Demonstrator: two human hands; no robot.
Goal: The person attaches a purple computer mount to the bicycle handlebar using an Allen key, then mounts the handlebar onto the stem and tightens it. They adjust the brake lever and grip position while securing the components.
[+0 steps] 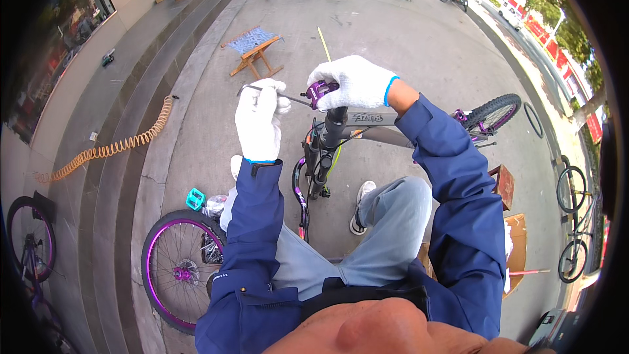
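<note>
Pavement (298,46) spreads below; left hand (259,121) folds fingers closed on a hex key (296,99), right hand (360,83) around a purple bike stem (319,94).

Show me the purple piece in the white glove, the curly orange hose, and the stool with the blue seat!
Purple piece (317,94): head view, its uncovered side.
Curly orange hose (121,150): head view, mid-coil.
Blue-seated stool (252,40): head view, on the seat.

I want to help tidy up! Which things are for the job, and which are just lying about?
Belong to the job:
purple bike part, in the right hand
thin metal tool, in the left hand
grey bike frame, below

Probably just lying about:
blue-topped folding stool
coiled orange hose
open cardboard box
</note>
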